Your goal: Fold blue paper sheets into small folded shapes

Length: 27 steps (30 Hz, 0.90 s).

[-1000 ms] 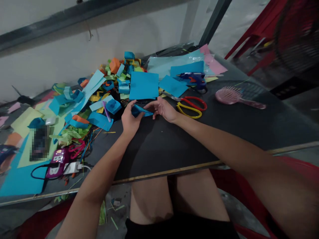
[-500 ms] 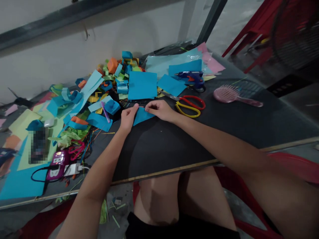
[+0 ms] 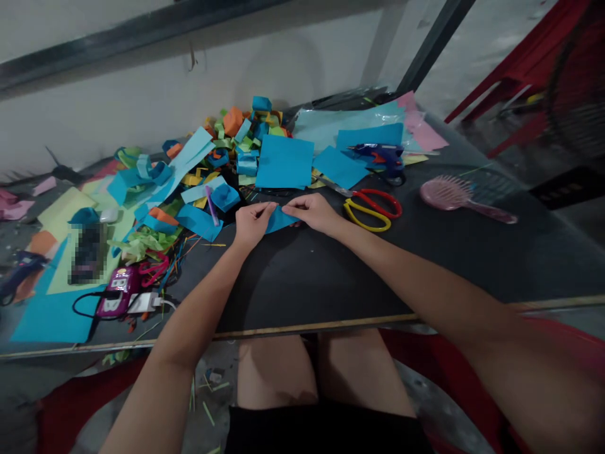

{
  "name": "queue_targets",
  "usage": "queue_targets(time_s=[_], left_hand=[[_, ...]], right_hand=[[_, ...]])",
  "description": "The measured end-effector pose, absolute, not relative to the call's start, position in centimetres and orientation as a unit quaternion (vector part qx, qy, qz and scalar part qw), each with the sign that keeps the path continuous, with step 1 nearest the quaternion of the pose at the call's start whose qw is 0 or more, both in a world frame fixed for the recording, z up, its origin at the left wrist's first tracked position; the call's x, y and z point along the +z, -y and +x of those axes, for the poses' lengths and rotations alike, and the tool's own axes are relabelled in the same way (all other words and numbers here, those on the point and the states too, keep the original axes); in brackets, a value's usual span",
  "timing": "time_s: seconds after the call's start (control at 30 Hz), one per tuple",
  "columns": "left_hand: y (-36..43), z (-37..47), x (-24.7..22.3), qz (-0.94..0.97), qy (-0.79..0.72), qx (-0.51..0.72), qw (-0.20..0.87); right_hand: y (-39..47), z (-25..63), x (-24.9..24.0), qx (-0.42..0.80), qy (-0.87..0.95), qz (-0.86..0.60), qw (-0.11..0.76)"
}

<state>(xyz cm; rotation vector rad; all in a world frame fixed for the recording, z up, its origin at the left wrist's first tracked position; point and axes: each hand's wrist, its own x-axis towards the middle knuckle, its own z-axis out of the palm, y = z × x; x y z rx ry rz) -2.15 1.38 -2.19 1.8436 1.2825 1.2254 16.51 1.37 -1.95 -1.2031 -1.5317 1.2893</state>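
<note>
Both hands meet over the middle of the dark table, pinching a small piece of blue paper (image 3: pixel 280 221). My left hand (image 3: pixel 253 224) grips its left side between thumb and fingers. At its right side my right hand (image 3: pixel 312 212) is closed on the same paper. Just behind the hands lies a stack of blue square sheets (image 3: pixel 285 161). Scissors with red and yellow handles (image 3: pixel 373 210) rest right of my right hand. To the left of my left hand are a purple pen (image 3: pixel 212 206) and loose blue paper pieces.
Folded paper pieces (image 3: pixel 233 122) are heaped at the back. A blue glue gun (image 3: pixel 382 157) and a pink hairbrush (image 3: pixel 447 193) lie to the right. On the left are a phone (image 3: pixel 88 253), a purple power socket (image 3: pixel 119 291) and paper sheets. The table's front edge (image 3: pixel 312 328) runs below my forearms.
The view has shifted, so the table's contents appear farther right. My hands have come closer together on the blue paper, and less of it shows between them.
</note>
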Motion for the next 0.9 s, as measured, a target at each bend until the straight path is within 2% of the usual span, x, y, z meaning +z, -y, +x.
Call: queue_targets(time_s=[0.13,0.23,0.33,0.43,0.63,0.77,0.9], left_hand=[[-1.2,-1.9,-1.8,0.698,-0.492,0.440,0.276],[-1.2,-2.2,-1.3,0.714,-0.483,0.376,0.341],[-1.6,-2.8,-0.9,0.724,-0.463,0.306,0.409],[-1.9,-3.3,-0.7,0.715,-0.458,0.287,0.444],[-1.8,-3.1,-0.5,0.715,-0.467,0.291,0.431],[-1.8,-3.0,-0.7,0.713,-0.471,0.291,0.431],[-2.4,-3.7,-1.0,0.748,-0.475,0.315,0.340]], right_hand=[[-0.9,16.4,-2.1,0.476,0.594,-0.501,0.411],[-0.3,16.4,-2.2,0.409,0.618,-0.520,0.425],[-0.1,16.5,-2.2,0.403,0.623,-0.523,0.419],[0.0,16.9,-2.3,0.398,0.615,-0.529,0.429],[0.0,17.7,-1.9,0.311,0.688,-0.511,0.411],[-0.3,17.9,-1.9,0.350,0.681,-0.502,0.402],[-0.6,18.2,-1.9,0.380,0.646,-0.510,0.422]])
